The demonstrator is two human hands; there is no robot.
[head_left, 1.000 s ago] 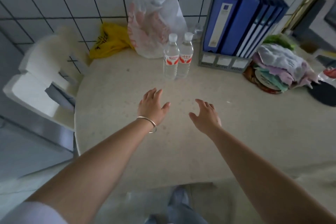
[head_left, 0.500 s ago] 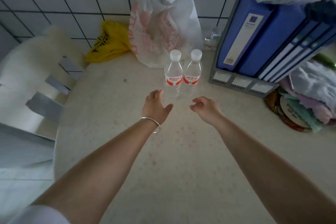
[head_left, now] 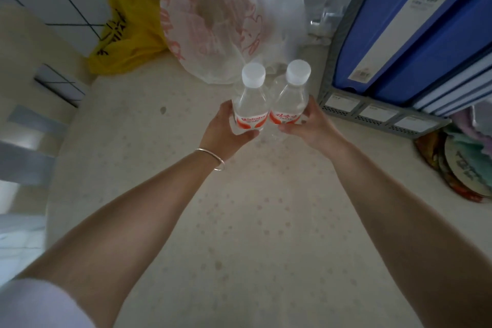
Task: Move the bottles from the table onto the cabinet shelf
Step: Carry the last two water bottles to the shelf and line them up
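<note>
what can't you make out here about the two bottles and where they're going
Head view:
- Clear plastic bottle bases: hidden behind left hand and right hand.
- Left bottle and right bottle: lifted or standing, unclear.
- Cabinet shelf: out of frame.
- Red label text: blurred.

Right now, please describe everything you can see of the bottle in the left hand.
The left bottle is clear plastic, seemingly holding clear liquid, with a white screw cap and a red-and-white label around its middle. It stands upright on the speckled table, close beside the right bottle. The left hand wraps around its labelled middle, thumb in front. Whether its base is lifted cannot be told.
</note>
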